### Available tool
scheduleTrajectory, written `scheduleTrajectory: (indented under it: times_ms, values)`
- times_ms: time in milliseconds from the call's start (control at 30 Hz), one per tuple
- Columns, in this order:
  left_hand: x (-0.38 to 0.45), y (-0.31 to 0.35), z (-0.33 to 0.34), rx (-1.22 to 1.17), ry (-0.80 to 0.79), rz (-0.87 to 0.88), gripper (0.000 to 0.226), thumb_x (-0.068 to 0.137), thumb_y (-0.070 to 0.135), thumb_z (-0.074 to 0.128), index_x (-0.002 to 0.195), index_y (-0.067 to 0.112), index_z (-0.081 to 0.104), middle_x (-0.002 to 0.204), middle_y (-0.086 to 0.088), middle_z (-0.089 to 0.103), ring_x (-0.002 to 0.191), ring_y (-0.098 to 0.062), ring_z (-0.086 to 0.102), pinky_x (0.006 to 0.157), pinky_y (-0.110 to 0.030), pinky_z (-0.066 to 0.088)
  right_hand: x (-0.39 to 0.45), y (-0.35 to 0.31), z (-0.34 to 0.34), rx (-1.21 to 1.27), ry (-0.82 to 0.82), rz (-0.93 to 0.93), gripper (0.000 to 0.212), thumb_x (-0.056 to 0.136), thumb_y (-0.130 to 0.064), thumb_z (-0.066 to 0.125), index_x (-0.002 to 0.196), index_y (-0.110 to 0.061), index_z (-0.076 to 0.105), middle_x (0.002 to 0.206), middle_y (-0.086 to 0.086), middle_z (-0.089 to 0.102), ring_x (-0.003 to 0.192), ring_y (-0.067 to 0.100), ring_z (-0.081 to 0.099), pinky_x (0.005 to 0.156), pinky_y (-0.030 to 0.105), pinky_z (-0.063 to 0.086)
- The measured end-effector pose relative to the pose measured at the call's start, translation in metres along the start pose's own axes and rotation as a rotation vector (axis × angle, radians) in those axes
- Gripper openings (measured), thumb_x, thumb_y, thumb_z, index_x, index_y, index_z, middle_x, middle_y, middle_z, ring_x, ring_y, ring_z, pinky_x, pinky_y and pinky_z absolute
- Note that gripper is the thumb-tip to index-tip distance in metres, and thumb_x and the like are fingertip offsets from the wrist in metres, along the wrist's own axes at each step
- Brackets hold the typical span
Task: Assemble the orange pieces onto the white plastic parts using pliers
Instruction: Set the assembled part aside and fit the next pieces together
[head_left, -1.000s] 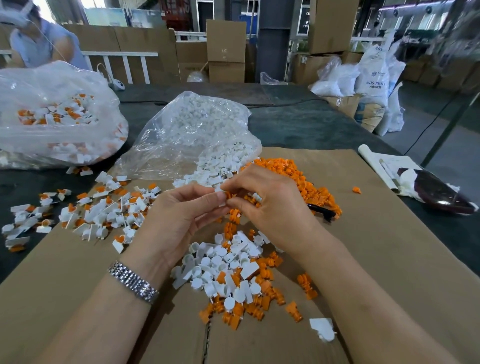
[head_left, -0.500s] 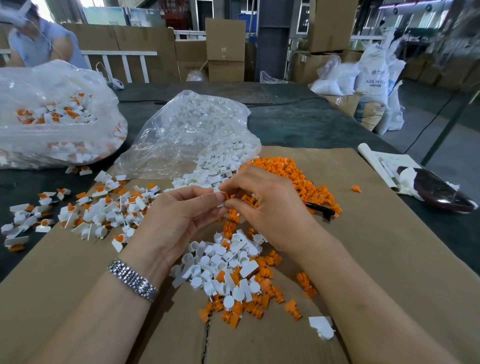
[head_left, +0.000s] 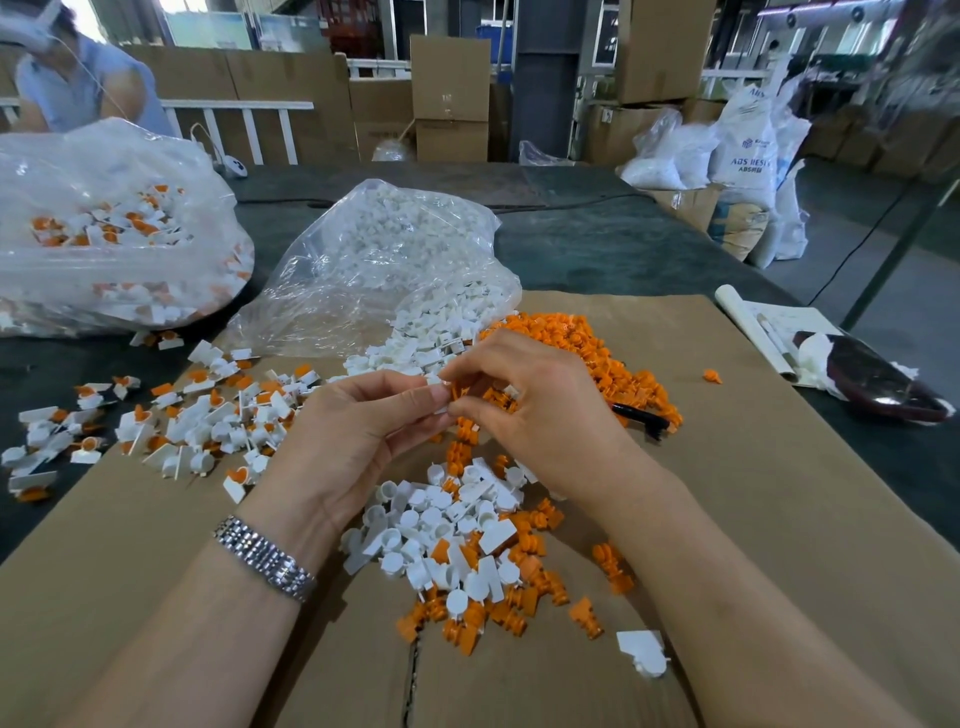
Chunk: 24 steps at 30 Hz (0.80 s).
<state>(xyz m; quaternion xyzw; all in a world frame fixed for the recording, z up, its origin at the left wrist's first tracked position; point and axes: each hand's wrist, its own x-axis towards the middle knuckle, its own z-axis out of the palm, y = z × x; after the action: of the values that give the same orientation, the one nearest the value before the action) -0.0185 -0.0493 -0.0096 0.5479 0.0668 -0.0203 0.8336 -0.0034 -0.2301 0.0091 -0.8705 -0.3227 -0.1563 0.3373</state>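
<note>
So you've got a small white part (head_left: 439, 384) pinched at the fingertips of your left hand (head_left: 358, 441), and your right hand (head_left: 535, 415) is meeting it with an orange piece (head_left: 457, 391) nipped between thumb and forefinger, both held up off the surface right where the fingertips touch, which looks like the push-together step done by feel. Both wrists are angled inward, palms roughly facing each other, forearms coming in low from the near edge. Handy layout too: the mixed heap of loose white parts and orange bits (head_left: 457, 540) sits just below your hands, the big orange pile (head_left: 587, 353) is right behind your right hand, and the open bag of white parts (head_left: 384, 260) spills out just beyond your fingertips, so refills are a short reach. Finished ones (head_left: 208, 415) seem to get tossed out past your left hand. The pliers (head_left: 636, 415), I think that's the black handle poking out by your right hand, are lying unused, so you're doing this one bare-fingered.
</note>
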Motion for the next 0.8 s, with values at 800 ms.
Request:
scheduleTrajectory:
  times_ms: [800]
  values:
    - [0.001, 0.001, -0.004, -0.006, 0.048, 0.043, 0.030, 0.053, 0.023, 0.091, 0.081, 0.015, 0.082, 0.091, -0.010, 0.079, 0.075, -0.017, 0.076, 0.055, -0.017, 0.055, 0.000, 0.036, -0.022, -0.374, -0.077, 0.580, 0.034, 0.100, -0.041, 0.046, 0.087, -0.013, 0.062, 0.076, 0.006, 0.063, 0.064, 0.021, 0.055, 0.053, 0.033, 0.036]
